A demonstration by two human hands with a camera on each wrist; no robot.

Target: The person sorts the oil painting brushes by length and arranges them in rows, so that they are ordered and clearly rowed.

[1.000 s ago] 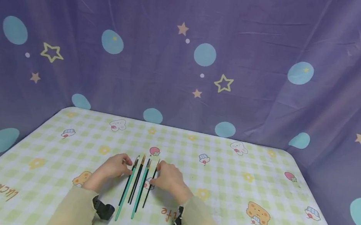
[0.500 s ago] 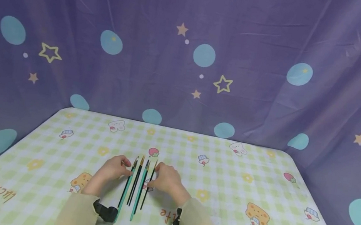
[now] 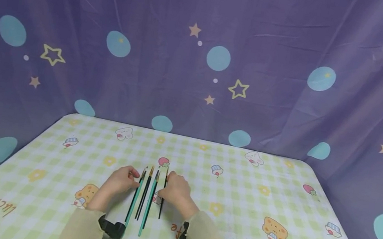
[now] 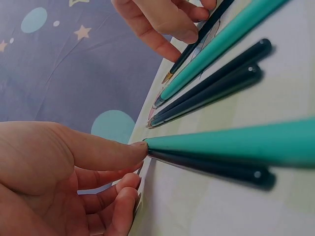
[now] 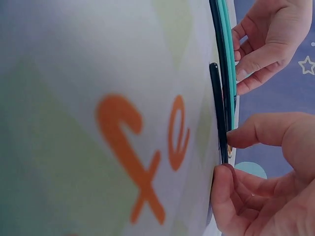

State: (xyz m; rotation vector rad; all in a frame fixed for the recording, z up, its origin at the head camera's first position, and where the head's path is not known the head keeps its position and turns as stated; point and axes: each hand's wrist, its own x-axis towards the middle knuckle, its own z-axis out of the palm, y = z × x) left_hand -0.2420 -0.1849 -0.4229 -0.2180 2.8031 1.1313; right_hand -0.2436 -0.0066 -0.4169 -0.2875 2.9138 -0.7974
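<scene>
Several thin paintbrushes lie side by side on the checked cloth, bristles pointing away. My left hand (image 3: 123,180) is at the left pair, a teal paintbrush (image 4: 231,142) with a black paintbrush (image 4: 216,168) against it. Its straight thumb touches the teal handle near the front end; the other fingers are loosely bent beside the pair. On the right, my right hand (image 3: 176,189) pinches a black paintbrush (image 5: 219,108) between thumb and fingers. Between the hands lie two black brushes (image 4: 211,83) close together and another teal paintbrush (image 4: 216,54) with a black one alongside.
A green-and-white checked cloth (image 3: 237,209) with printed cartoons covers the table. Behind it hangs a purple curtain (image 3: 169,70) with stars and blue dots. Black straps (image 3: 112,227) sit around both wrists.
The black brush in my right hand first shifted slightly left, then swung to lie nearly straight up and down in the head view. My left hand and the other brushes have barely moved.
</scene>
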